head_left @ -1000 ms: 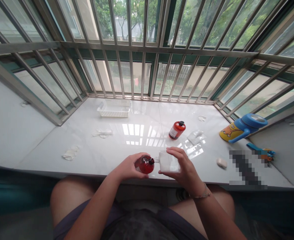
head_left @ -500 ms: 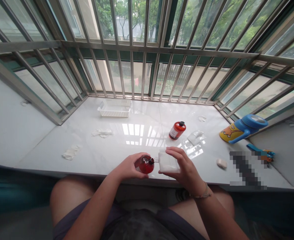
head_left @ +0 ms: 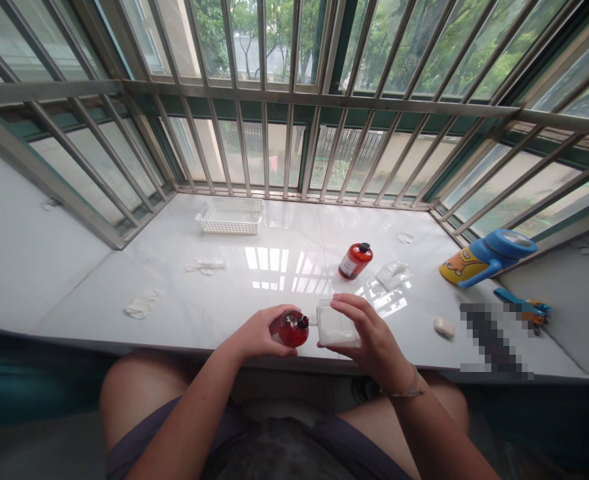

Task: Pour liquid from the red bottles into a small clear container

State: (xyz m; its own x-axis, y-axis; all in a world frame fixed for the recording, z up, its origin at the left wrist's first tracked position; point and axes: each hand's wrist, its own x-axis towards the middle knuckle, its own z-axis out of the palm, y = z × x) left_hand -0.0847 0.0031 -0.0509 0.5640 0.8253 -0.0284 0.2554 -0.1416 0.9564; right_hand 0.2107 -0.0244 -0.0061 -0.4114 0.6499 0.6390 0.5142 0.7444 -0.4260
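Note:
My left hand is wrapped round a red bottle with a dark neck, near the front edge of the white ledge. In my right hand a clear square bottle lies tipped on its side, its neck pointing left at the red bottle's mouth. The two necks are very close; I cannot tell whether they touch. Whitish contents show in the clear bottle's lower part. Beyond my hands a second red bottle with a black cap and a pale label rests on the ledge.
A white perforated basket stands at the back left. Crumpled white tissues and a clear plastic wrapper lie about. To the right are a blue and yellow flask, a small pale block and a blurred-out dark object. Metal bars close the window side.
The clear bottle in my right hand has shifted very slightly left. My left hand and the red bottle have stayed in place.

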